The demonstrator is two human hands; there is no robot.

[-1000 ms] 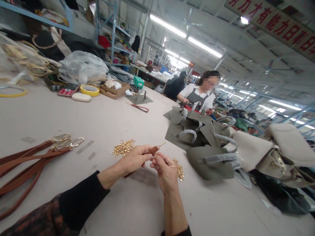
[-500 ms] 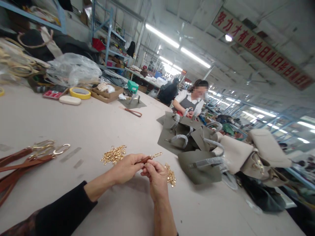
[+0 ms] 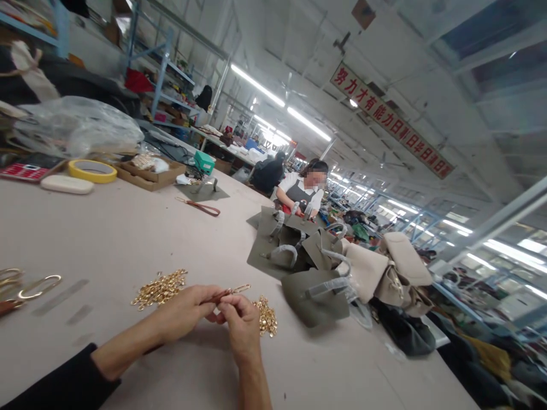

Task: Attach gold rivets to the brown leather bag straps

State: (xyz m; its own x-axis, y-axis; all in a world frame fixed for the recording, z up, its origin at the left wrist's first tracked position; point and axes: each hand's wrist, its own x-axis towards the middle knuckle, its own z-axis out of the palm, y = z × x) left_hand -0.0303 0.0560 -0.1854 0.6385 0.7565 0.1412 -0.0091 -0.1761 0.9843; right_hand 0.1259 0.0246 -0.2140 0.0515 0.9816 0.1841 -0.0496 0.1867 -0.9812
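A brown leather strap with a gold-coloured metal clasp at its far end is between my two hands, just above the table. My left hand is closed round the strap. Thumb and fingers of my right hand pinch together at the strap beside the clasp; any small part between them is hidden. One pile of small gold-coloured metal fittings lies beyond my left hand, and a second pile lies just right of my right hand.
More gold clasps on brown straps lie at the left edge. Grey-green bag pieces with wrapped handles and beige bags crowd the right side. Yellow tape, a cardboard tray and another strap lie farther back. A co-worker is across the table.
The whole view has swung to the right, so the table and hands appear farther left. Both hands still hold the strap together, with little change in their grip.
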